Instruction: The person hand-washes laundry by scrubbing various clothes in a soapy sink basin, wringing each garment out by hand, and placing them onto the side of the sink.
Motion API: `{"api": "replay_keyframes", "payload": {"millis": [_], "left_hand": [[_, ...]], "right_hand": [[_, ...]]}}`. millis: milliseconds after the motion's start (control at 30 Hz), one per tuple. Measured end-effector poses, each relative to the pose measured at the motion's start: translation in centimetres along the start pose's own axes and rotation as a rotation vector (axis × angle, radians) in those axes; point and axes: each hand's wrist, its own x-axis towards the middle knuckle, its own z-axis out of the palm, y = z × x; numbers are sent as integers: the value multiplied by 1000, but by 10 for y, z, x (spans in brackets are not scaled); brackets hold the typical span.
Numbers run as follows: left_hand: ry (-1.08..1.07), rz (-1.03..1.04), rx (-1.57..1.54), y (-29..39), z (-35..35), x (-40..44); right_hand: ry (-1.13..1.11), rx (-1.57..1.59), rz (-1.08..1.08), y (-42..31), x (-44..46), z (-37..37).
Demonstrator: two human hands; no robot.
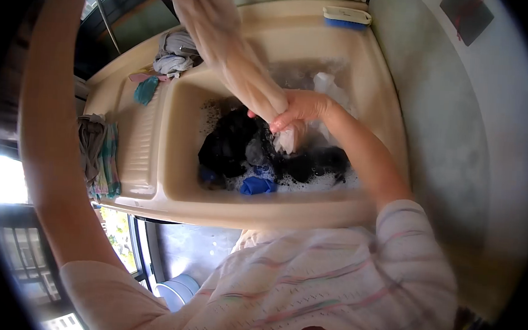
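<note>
Your right hand (303, 107) has its fingers wrapped firmly round the lower part of a pale twisted cloth (222, 49), over the basin (180, 154) of the laundry sink (243, 210). The cloth slants up past the sink's far edge and out of view; its loose end hangs below your grip above the black clothes (226, 145), and you can't tell whether it touches them. Your left arm (54, 130) reaches up beside the sink's left edge, its hand beyond the picture, so you can't tell how those fingers stand.

In the basin, you have the black clothes in sudsy water (310, 185), a blue cloth (257, 185) near the front wall and a white item (324, 81) towards the far right corner, too blurred to identify. Your right forearm covers part of the basin's right side, and the twisted cloth blocks its far left corner.

A blue-bristled scrubbing brush (346, 16) lies at the sink's far right corner. A grey cloth bundle (174, 47) sits at the far edge, a teal cloth (145, 90) at the far end of the ribbed washboard (139, 152); a checked cloth (109, 160) drapes by the left edge.
</note>
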Motion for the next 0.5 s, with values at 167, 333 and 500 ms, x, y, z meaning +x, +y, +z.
{"api": "replay_keyframes", "payload": {"millis": [167, 333, 500], "left_hand": [[330, -517, 234, -163, 9, -141], [-416, -989, 352, -284, 80, -220], [-879, -711, 558, -324, 94, -138]], "right_hand": [[789, -96, 291, 104, -52, -127], [773, -858, 629, 93, -62, -129], [676, -1145, 802, 145, -52, -94]]}}
